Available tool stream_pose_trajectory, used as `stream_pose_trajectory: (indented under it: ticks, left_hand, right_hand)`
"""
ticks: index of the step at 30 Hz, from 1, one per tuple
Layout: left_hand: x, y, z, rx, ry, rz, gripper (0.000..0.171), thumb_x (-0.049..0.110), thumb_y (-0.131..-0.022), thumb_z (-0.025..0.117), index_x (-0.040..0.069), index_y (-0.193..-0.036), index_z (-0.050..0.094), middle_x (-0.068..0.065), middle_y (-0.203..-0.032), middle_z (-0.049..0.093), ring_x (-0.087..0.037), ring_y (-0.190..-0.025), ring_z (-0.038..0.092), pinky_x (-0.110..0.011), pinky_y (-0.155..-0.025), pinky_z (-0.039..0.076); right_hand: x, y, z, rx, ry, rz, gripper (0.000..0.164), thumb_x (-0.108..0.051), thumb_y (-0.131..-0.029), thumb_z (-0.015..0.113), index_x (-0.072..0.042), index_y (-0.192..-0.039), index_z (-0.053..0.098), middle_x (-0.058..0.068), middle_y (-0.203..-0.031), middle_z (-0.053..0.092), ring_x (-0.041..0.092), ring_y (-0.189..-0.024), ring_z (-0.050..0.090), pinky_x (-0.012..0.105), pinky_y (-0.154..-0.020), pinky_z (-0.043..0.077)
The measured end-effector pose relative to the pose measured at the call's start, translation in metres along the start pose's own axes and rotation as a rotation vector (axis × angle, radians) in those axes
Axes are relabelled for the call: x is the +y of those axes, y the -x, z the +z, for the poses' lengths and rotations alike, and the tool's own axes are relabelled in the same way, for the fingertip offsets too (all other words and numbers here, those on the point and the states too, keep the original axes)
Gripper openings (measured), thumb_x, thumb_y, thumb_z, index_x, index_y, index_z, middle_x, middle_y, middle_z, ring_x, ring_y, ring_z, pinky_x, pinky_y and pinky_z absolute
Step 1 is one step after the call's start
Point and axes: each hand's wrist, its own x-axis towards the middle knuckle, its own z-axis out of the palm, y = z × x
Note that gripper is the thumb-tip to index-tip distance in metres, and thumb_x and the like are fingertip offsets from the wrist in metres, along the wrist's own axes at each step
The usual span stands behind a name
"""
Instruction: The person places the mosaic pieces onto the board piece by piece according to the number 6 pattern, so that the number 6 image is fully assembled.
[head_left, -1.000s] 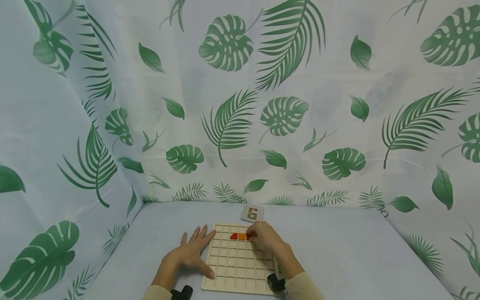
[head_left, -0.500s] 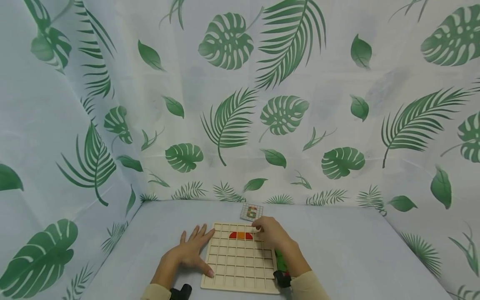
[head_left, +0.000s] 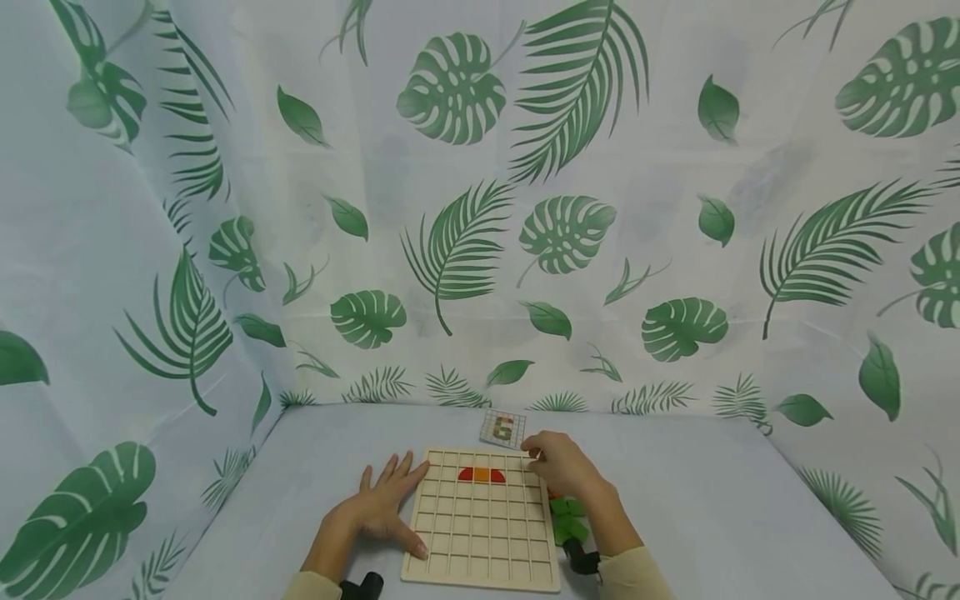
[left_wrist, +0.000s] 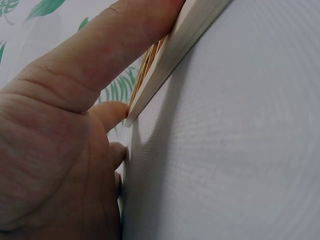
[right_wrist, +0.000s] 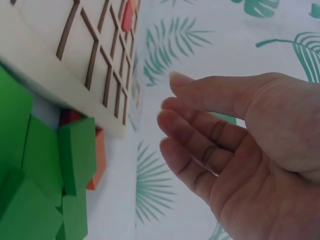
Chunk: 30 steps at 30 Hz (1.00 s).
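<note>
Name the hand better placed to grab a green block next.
Probably the right hand: it looks empty and is near the green blocks right of the board, while the left hand touches its left edge.

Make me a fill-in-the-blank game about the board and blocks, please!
1. The piece between two red pieces is coloured ____.
2. The blocks beside the board are mostly coloured ____.
3. The hand touching the board is the person's ____ hand.

Missing words: orange; green; left.
</note>
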Motion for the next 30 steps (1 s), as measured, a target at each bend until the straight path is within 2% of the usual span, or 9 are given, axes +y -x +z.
stream_pose_trajectory:
  ticks: [5,9,14,19,23,30]
  left_hand:
    - [0.0,0.001,0.001,0.0,0.001,0.001,0.137,0.067,-0.056,0.094,0.022,-0.167,0.026,-0.017,-0.175,0.008,-0.044,-0.162,0.0,-0.078,-0.12,-0.008]
    - [0.0,0.001,0.002,-0.006,0.002,0.005,0.137,0.067,-0.057,0.093,0.022,-0.167,0.025,-0.017,-0.175,0.007,-0.044,-0.162,0.0,-0.078,-0.12,-0.008]
    - [-0.001,0.001,0.001,-0.004,0.0,0.007,0.137,0.067,-0.057,0.093,0.022,-0.167,0.024,-0.017,-0.176,0.007,-0.043,-0.162,-0.001,-0.078,-0.12,-0.008]
    - [0.0,0.0,0.0,0.003,-0.002,0.008,0.138,0.068,-0.057,0.093,0.022,-0.167,0.024,-0.018,-0.176,0.006,-0.043,-0.162,-0.001,-0.078,-0.12,-0.008]
    - [0.0,0.0,0.0,0.001,-0.004,-0.002,0.138,0.068,-0.056,0.093,0.023,-0.167,0.024,-0.017,-0.176,0.006,-0.043,-0.162,-0.001,-0.078,-0.12,-0.008]
    - [0.0,0.0,0.002,0.012,-0.005,-0.007,0.138,0.067,-0.055,0.094,0.023,-0.167,0.026,-0.017,-0.176,0.008,-0.043,-0.162,0.0,-0.078,-0.12,-0.008]
  right_hand:
    - [0.005,0.003,-0.003,-0.028,0.0,0.003,0.029,0.001,-0.089,0.077,0.0,-0.118,0.075,0.011,-0.108,0.074,0.022,-0.092,0.066,0.04,-0.077,0.059]
    - [0.011,0.007,-0.009,-0.096,-0.027,-0.022,0.028,0.0,-0.089,0.078,-0.001,-0.117,0.076,0.01,-0.108,0.074,0.021,-0.091,0.064,0.037,-0.073,0.057]
    - [0.019,0.011,-0.018,-0.173,-0.062,-0.042,0.026,-0.001,-0.089,0.078,-0.003,-0.115,0.077,0.009,-0.108,0.075,0.025,-0.095,0.065,0.037,-0.076,0.057]
    - [0.026,0.013,-0.024,-0.196,-0.092,-0.043,0.026,-0.002,-0.088,0.079,-0.004,-0.114,0.077,0.009,-0.108,0.074,0.027,-0.097,0.066,0.041,-0.078,0.058]
    - [0.031,0.015,-0.027,-0.218,-0.129,-0.023,0.026,-0.005,-0.086,0.082,-0.008,-0.112,0.079,0.007,-0.109,0.075,0.025,-0.099,0.066,0.039,-0.077,0.058]
    - [0.039,0.02,-0.031,-0.254,-0.163,-0.046,0.023,-0.013,-0.081,0.088,-0.01,-0.103,0.082,0.004,-0.104,0.077,0.021,-0.091,0.065,0.036,-0.073,0.056]
